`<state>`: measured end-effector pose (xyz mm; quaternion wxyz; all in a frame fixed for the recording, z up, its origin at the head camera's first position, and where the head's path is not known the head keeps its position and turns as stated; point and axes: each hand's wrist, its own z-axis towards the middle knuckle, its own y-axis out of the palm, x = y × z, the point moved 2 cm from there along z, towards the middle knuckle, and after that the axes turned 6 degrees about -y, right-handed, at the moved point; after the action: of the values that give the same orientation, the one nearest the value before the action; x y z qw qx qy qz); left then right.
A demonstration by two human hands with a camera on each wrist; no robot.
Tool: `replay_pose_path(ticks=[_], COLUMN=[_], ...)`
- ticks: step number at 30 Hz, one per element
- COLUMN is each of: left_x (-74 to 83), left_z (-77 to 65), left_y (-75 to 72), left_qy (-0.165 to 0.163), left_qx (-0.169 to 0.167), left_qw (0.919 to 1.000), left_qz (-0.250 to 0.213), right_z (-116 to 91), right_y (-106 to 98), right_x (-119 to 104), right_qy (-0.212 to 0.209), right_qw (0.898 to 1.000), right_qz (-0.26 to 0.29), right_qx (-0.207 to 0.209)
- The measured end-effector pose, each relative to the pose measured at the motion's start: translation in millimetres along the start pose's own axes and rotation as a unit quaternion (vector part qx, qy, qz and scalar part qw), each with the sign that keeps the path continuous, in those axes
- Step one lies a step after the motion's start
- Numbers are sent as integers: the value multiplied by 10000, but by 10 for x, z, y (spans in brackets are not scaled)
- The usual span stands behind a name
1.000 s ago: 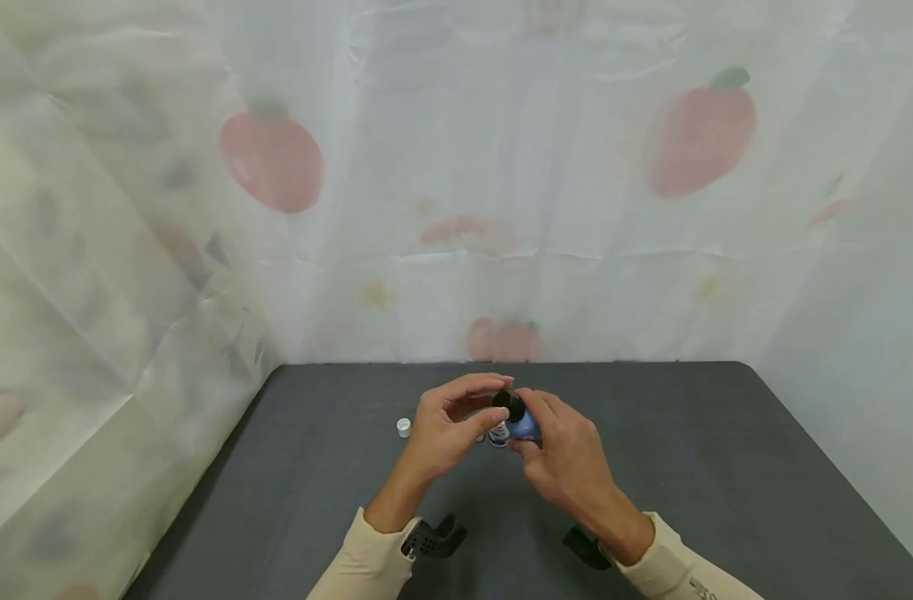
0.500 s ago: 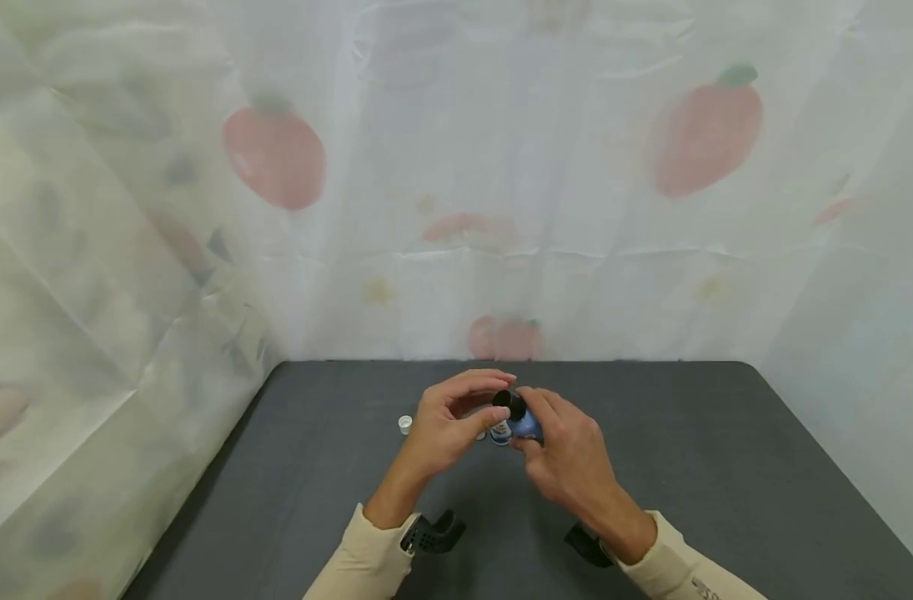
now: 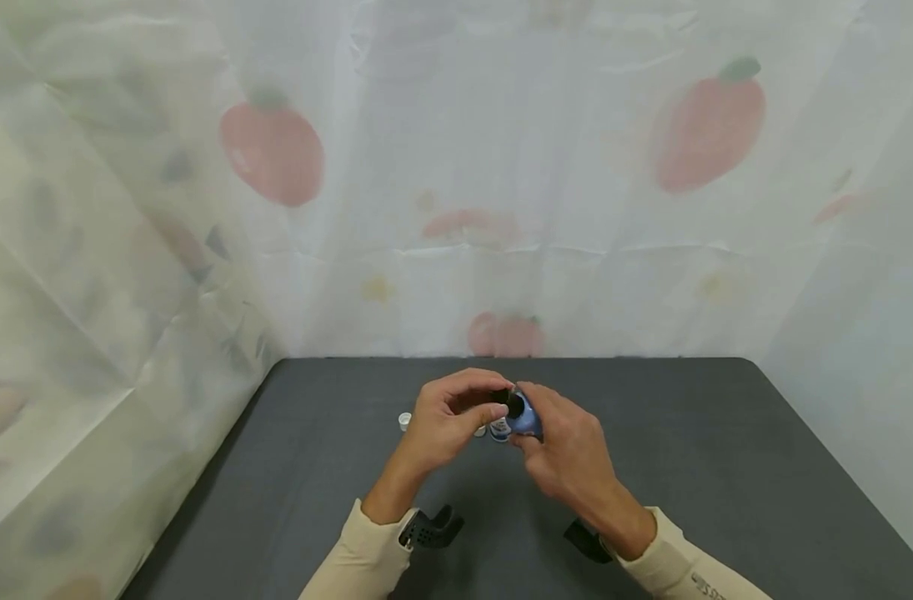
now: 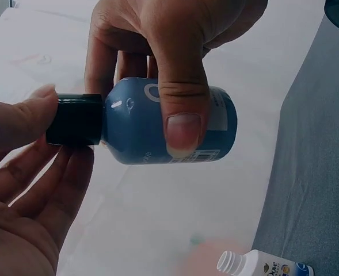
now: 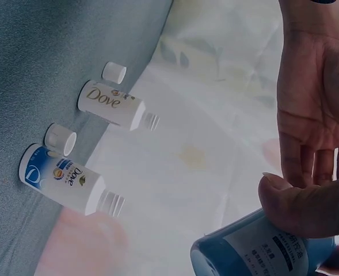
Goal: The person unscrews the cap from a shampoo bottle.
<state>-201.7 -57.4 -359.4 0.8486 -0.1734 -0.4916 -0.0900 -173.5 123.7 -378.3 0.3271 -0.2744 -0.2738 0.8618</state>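
Observation:
A small blue plastic bottle (image 4: pixel 134 123) with a black cap (image 4: pixel 76 121) is held above the table between both hands. My right hand (image 3: pixel 572 446) grips the bottle's body, its thumb laid across the label. My left hand (image 3: pixel 443 425) pinches the black cap between thumb and fingers. In the left wrist view the cap sits against the bottle's neck; whether it is loose cannot be told. On the table beyond the hands stand two white Dove bottles, one with a blue base (image 5: pixel 71 179) and one plain white (image 5: pixel 110 105). Both show bare threaded necks.
Two white caps lie by the Dove bottles: one cap (image 5: pixel 60 139) beside the blue-based bottle, another cap (image 5: pixel 114 72) beside the plain one. The dark grey table (image 3: pixel 711 467) meets a pale, fruit-printed curtain (image 3: pixel 576 183) at the back and left.
My left fingers have drawn closer around the black cap, covering more of it. The blue bottle has turned slightly in my right hand. The white bottles stay put.

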Motion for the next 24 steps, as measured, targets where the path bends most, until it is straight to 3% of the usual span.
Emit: replay_pose_path(ticks=[5, 13, 21, 24], left_x=[-1, -8, 11, 30], left_z=[5, 9, 26, 23], left_y=[-2, -14, -1, -6], left_qy=[-72, 372, 58, 61], left_qx=[96, -200, 193, 56], left_qw=[9999, 9991, 9991, 9993], left_qz=[69, -32, 369, 372], right_z=[4, 26, 28, 31], right_y=[-8, -31, -37, -37], right_x=[5, 20, 26, 35], right_qy=[31, 1, 49, 94], right_qw=[10000, 9999, 9999, 9999], right_qz=[23, 135, 91, 85], right_qx=[52, 88, 23, -15])
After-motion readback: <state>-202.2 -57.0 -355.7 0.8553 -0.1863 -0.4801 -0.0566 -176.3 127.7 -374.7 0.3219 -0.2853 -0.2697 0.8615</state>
